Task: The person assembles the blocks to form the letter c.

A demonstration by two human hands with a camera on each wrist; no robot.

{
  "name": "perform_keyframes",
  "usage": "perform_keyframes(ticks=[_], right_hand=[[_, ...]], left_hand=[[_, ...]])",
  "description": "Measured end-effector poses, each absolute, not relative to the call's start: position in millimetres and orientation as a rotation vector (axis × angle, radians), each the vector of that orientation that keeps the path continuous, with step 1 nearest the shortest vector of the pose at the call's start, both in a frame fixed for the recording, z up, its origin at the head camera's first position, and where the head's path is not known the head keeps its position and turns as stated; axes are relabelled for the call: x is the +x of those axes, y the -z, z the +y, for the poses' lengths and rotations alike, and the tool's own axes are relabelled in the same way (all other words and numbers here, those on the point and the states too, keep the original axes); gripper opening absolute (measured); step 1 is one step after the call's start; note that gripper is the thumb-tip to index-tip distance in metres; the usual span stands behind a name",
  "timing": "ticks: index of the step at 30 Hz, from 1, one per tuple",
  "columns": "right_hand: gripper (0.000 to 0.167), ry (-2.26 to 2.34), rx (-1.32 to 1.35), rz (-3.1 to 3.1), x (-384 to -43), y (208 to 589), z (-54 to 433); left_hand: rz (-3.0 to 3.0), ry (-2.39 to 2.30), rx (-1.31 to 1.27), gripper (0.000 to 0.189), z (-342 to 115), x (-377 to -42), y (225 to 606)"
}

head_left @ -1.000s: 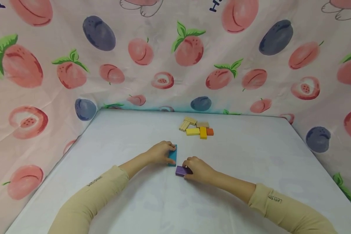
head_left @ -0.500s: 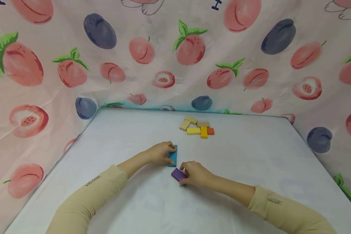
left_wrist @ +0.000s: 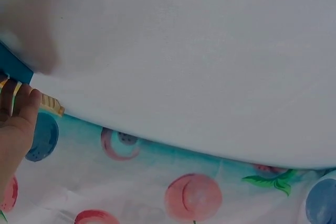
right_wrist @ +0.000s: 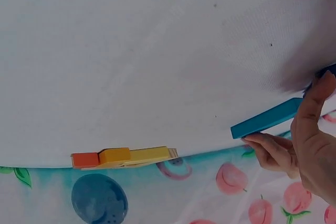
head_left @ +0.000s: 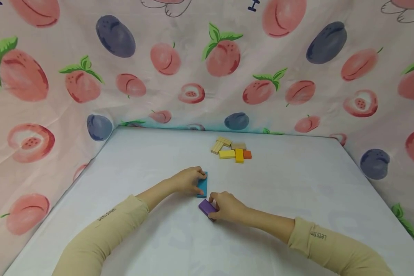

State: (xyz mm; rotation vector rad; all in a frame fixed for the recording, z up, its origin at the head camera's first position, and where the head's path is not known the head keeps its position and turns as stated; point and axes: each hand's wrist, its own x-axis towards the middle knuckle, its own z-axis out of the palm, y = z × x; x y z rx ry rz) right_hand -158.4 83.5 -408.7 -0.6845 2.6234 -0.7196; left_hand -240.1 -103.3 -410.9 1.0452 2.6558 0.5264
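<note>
- Both hands clamped: our left hand grips the blue block thumb near, fingers far; our right hand pinches the purple block by its right end.
- Step in hand, our read: setting purple against blue's near end. Blue lies lengthwise away from us; purple sits askew just off that end, contact can't be told. Next move calls for squaring purple up while we hold blue steady.
- Fruit-print backdrop closes off the far side and both flanks, well apart from our work.
- White table under everything.
- Spare blocks beyond our hands, near the backdrop: plain wood blocks, yellow block, amber block; smallest showing is the orange block. None in our way.
- Likely snag: our right fingertips, just beside blue's near corner, could bump it.
</note>
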Motion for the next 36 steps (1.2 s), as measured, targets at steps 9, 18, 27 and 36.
perform_keyframes(ticks=[9, 18, 27, 36], right_hand=[[0.032, 0.739, -0.616, 2.635, -159.5, 408.9, 81.9], [0.032, 0.823, -0.553, 2.618, -163.6, 412.0, 79.8], [0.03, 0.817, -0.561, 2.627, -165.3, 410.7, 78.9], [0.03, 0.803, -0.534, 2.635, -164.9, 411.0, 78.0]], left_hand=[[2.655, -0.567, 1.009, 0.06, -102.7, -240.3, 412.9], [2.653, -0.554, 1.032, 0.059, -105.3, -240.2, 413.5], [2.659, -0.553, 1.015, 0.06, -103.2, -240.8, 411.2], [2.658, -0.545, 1.002, 0.06, -103.3, -241.0, 413.2]])
